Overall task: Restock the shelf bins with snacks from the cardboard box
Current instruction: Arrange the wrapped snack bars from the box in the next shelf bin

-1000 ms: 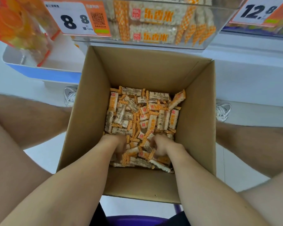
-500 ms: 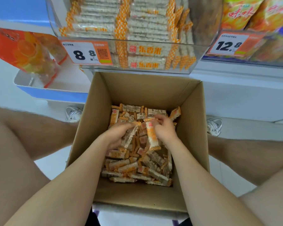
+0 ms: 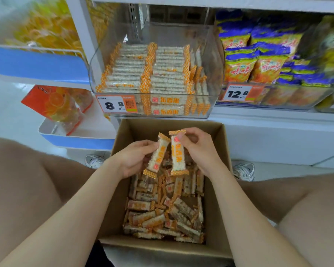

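Head view: the left hand (image 3: pixel 135 157) grips one snack bar (image 3: pixel 158 155) and the right hand (image 3: pixel 199 149) pinches a second bar (image 3: pixel 177 153) near its top, both over the cardboard box (image 3: pixel 143 130). At twelve o'clock the clear bin (image 3: pixel 210 60) looks nearly full. A loose pinch could drop a bar, and careless placing could upset its neat rows.

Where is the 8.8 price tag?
Head view, left of centre: the price tag is on the clear bin, front left corner, above the cardboard box.
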A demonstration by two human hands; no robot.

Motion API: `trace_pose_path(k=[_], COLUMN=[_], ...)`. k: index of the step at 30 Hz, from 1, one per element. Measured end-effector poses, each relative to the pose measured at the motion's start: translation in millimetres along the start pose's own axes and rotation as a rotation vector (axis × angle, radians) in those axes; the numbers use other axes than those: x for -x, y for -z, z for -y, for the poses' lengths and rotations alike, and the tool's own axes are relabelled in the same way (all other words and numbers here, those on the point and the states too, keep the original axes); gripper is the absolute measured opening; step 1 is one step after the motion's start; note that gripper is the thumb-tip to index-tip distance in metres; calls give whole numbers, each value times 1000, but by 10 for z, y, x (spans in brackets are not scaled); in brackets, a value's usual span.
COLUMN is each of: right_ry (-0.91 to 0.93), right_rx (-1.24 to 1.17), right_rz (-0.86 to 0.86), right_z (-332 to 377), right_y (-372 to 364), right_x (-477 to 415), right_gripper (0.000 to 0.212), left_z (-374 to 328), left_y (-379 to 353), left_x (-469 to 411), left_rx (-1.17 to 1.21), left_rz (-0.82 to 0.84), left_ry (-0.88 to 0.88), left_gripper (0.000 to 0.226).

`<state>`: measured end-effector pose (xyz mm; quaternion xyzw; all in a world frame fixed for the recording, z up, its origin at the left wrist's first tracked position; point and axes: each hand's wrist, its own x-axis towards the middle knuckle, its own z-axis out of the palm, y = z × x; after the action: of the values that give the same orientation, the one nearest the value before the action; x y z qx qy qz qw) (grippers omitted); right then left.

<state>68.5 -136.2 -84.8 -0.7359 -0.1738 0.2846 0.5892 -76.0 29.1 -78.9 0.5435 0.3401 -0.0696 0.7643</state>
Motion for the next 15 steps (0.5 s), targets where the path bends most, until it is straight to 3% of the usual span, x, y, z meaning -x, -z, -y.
trace_pose_path(k=[5,11,15], right_ry=[63,380,506], right_rx=[-75,213,260], right_rz=[137,141,106], right_z=[396,869,1136], right_y=[102,162,209], right_x=[125,194,211], right_gripper=[21,20,34], left_z=[-281,-819,-1179], left_y=[-78,-187,-243], left_x=[248,638,848], left_rx=[-158,-318,-558], left_rz=[-3,163,152], left_ry=[-93,-122,-226], left_gripper=[30,24,46])
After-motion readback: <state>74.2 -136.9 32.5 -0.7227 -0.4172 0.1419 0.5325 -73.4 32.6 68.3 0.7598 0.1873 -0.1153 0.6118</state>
